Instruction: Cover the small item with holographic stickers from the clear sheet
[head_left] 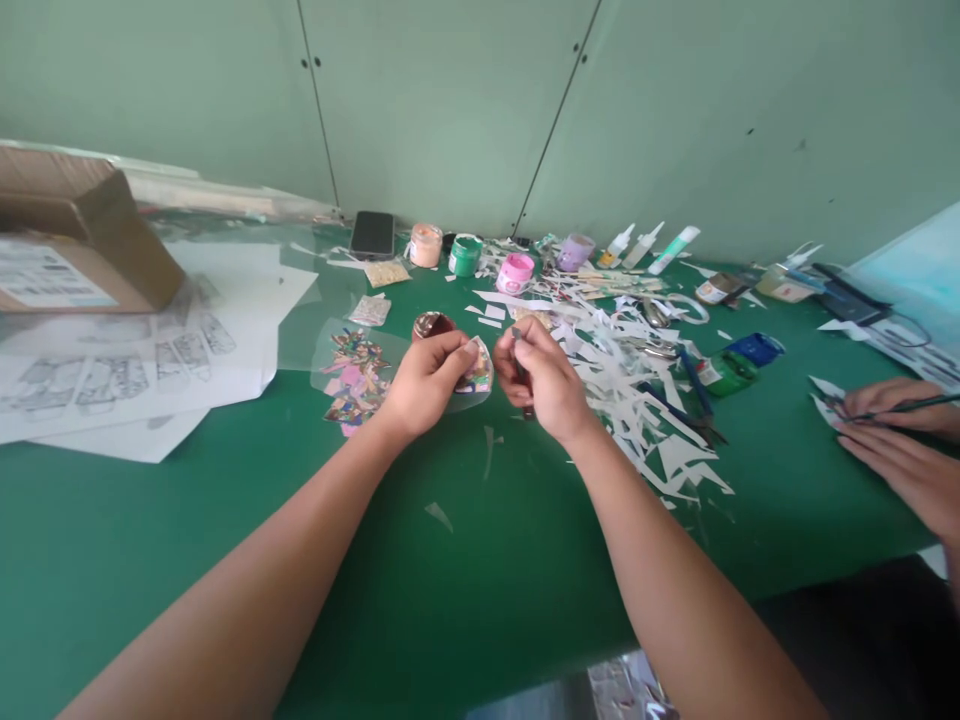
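Note:
My left hand pinches a small painted cut-out with a colourful pattern and a pale edge between thumb and fingers. Close by on the right, my right hand is closed, fingertips pressed together. Something small and dark pokes out of its grip, too little of it showing to name. Behind my left hand stands an open jar of dark reddish-brown paint. A pile of colourful cut-outs lies on a clear plastic sheet to the left.
White paper scraps spread right of my hands, with scissors among them. A pink paint jar, a green jar and a phone stand behind. Printed sheets and a cardboard box lie left. Another person's hands work at right.

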